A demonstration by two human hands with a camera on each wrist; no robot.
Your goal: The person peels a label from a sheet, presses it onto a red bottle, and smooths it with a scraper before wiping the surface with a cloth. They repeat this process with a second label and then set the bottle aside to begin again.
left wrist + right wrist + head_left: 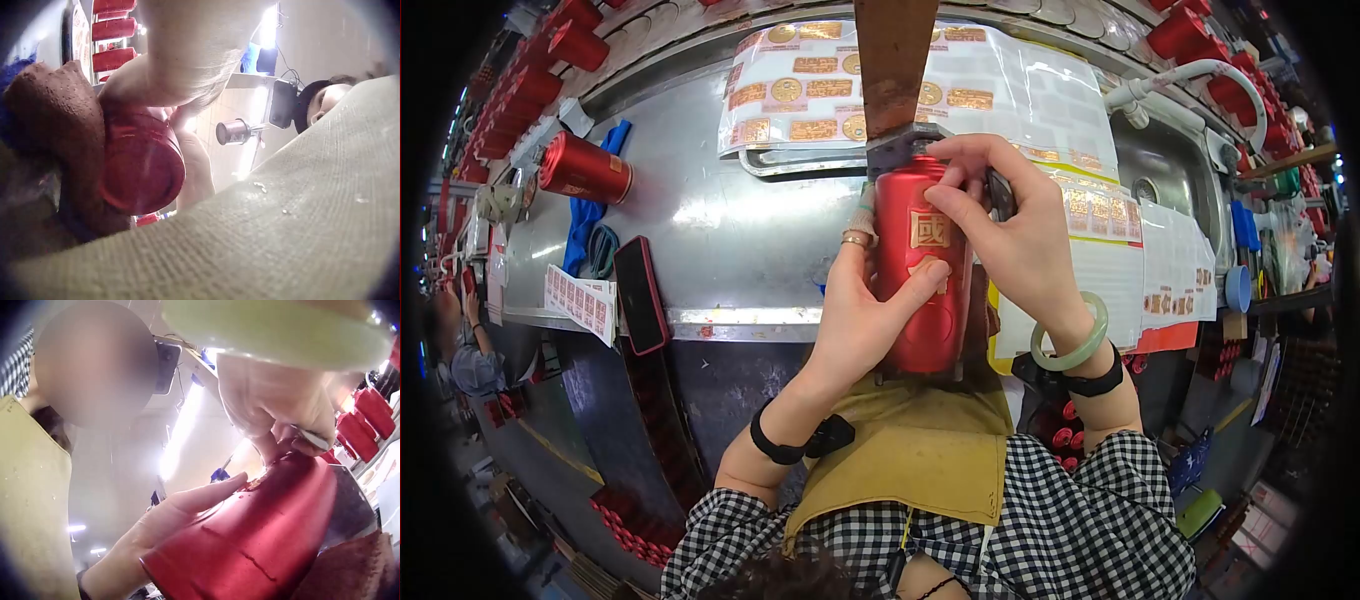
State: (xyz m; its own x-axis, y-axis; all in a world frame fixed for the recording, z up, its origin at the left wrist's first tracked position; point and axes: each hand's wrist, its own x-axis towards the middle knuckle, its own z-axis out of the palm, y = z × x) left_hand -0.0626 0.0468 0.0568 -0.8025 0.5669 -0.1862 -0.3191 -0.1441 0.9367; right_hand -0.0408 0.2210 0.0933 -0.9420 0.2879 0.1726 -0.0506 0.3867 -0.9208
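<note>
A red bottle (925, 340) with raised gold characters lies in front of the apron, its neck pointing away from the person. My left hand (860, 315) grips its lower body from the left, thumb pressed on the lower gold character (930, 272). The left wrist view shows the bottle's round base (144, 175). Near the neck, my right hand (1028, 225) has its thumb and fingertips at the edge of the upper gold character (930, 228). Its curled fingers hold a small flat metal tool (309, 436), mostly hidden by the hand. Brown padding (347, 575) lies beside the bottle.
A wooden beam (895, 65) runs away beyond the neck. Sheets of gold labels (815, 90) cover the steel counter (690, 235). A phone (640, 295), a small label sheet (580, 303) and another red bottle (587, 167) are at left; a sink (1165, 150) is at right.
</note>
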